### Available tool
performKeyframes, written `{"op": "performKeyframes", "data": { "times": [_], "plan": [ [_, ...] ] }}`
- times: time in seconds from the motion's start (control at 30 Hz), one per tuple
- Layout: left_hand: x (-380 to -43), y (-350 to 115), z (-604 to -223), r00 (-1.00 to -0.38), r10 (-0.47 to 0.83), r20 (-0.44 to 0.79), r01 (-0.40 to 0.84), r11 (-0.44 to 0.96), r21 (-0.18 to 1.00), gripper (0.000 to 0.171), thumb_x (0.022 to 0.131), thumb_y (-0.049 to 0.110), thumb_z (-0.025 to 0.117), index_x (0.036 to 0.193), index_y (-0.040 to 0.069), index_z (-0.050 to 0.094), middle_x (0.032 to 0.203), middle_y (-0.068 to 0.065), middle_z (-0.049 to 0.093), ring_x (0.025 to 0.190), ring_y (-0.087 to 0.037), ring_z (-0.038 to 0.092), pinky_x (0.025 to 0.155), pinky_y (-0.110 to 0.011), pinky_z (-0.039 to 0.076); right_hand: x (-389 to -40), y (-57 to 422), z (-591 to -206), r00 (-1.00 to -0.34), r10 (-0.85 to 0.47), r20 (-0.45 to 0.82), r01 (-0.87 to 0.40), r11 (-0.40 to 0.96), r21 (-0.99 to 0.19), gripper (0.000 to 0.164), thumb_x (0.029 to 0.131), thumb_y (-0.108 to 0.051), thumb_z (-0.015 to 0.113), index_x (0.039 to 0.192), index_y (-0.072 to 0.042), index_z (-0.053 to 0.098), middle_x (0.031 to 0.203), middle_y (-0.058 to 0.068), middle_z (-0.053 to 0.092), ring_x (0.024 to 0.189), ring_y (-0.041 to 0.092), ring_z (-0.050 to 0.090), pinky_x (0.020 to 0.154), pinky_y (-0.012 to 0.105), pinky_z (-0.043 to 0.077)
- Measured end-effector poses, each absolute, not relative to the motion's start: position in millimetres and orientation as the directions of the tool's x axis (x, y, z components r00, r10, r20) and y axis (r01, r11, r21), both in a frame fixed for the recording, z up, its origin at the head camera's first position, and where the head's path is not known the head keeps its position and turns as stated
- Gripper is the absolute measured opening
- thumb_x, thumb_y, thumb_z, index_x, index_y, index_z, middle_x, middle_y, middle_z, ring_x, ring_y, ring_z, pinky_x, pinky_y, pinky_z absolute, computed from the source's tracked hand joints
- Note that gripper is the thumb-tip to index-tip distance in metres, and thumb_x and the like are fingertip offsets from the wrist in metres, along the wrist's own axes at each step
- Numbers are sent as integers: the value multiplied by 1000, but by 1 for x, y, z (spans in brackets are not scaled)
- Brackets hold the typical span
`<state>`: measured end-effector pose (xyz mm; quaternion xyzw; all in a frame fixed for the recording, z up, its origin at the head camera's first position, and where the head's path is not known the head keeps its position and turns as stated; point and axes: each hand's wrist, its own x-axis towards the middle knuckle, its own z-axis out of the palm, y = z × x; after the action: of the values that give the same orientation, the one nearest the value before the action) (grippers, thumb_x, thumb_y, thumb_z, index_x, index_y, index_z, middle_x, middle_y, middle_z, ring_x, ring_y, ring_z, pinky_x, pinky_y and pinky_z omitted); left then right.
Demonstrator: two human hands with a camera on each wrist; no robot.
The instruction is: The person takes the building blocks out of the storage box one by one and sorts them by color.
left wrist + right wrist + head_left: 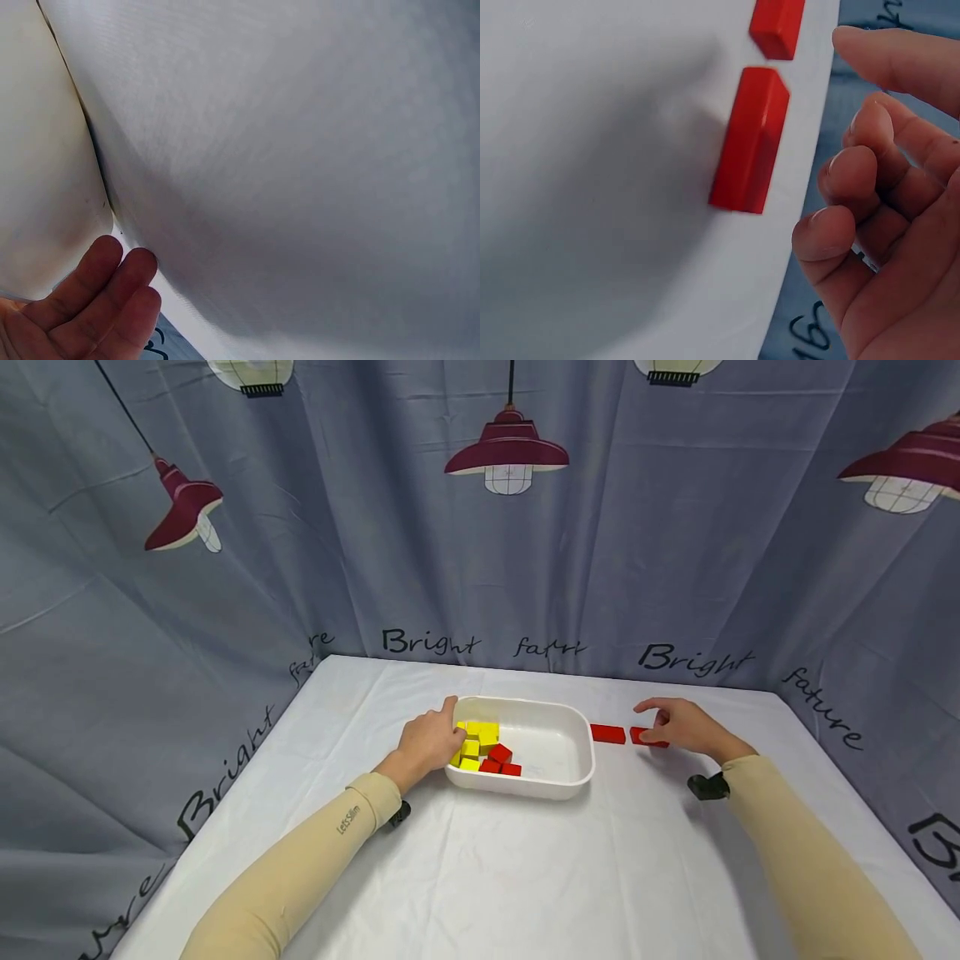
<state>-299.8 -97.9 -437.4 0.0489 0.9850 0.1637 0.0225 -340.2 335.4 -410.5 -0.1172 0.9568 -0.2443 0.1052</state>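
Note:
A white rectangular plastic tub (551, 739) stands on the table, with several yellow blocks (487, 731) and several red blocks (501, 754) at its left end. My left hand (431, 739) grips the tub's left rim, thumb over the inside; in the left wrist view its other fingers (97, 262) lie along the outer wall. Above the right one of two long red blocks, my right hand (686, 727) hovers with loosely bent fingers. That red block (746, 142) lies on the cloth, apart from the fingers in the right wrist view. The other red block (609, 734) lies between it and the tub.
A white cloth (525, 860) covers the table. Behind it hangs a grey-blue curtain (375, 552) printed with lamps and lettering. Dark wrist devices show under both sleeves, the right one (708, 787) close over the cloth.

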Motion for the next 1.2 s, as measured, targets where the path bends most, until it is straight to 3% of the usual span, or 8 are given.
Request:
{"op": "performKeyframes", "data": {
  "times": [0.73,1.2],
  "plan": [
    [-299,-96,-438,-995,96,-24,83,944,318,66,98,34,49,157,13,29,110,-13,73,73,-21,62,76,-41,56,-333,299,-387,-935,-336,-114,-222,805,-550,47,87,-25,77,130,-13,63,83,7,57,72,22,52,57,29,44],
    [-300,-98,-438,-994,106,-18,94,937,336,64,98,33,49,156,13,29,104,-12,73,71,-22,61,72,-40,54,-335,274,-374,-902,-416,-111,-285,771,-569,43,89,-26,76,129,-14,64,81,6,59,75,27,57,71,34,47]
  ]
}}
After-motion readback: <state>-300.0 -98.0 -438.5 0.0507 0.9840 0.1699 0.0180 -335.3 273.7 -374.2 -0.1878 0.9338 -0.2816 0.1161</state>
